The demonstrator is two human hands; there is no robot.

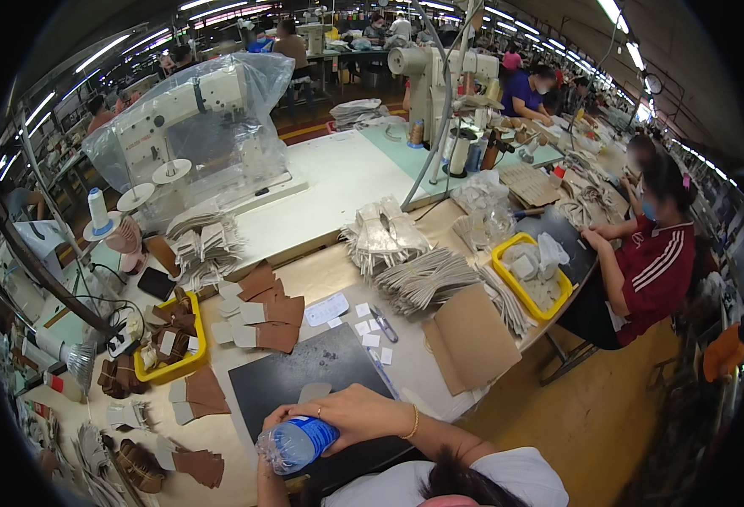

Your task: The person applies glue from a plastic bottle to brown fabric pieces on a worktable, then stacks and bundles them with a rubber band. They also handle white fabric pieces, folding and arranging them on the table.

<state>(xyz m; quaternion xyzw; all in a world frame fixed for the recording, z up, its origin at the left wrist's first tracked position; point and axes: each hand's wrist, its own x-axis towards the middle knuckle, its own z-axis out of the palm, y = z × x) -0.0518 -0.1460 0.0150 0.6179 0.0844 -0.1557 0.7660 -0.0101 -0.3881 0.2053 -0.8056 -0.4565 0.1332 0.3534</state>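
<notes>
A clear plastic bottle (298, 444) with a blue label is tilted between my hands, its clear ribbed end toward the lower left. My right hand (357, 416), with a ring and a bracelet at the wrist, is closed round the bottle's upper right side. My left hand (276, 417) grips it from the far left side, mostly hidden behind it. Under my hands lies a black mat (292, 367), with a small grey piece (314, 391) on it. Brown and grey cut pieces (262, 317) lie in overlapping rows beyond the mat.
A yellow basket (173, 370) of brown pieces stands left; another yellow basket (568, 296) is at the right. Bundles of grey strips (427, 280), a folded cardboard (473, 338) and small scissors (385, 325) lie ahead. A plastic-covered sewing machine (186, 127) stands behind. A co-worker in red (655, 270) sits right.
</notes>
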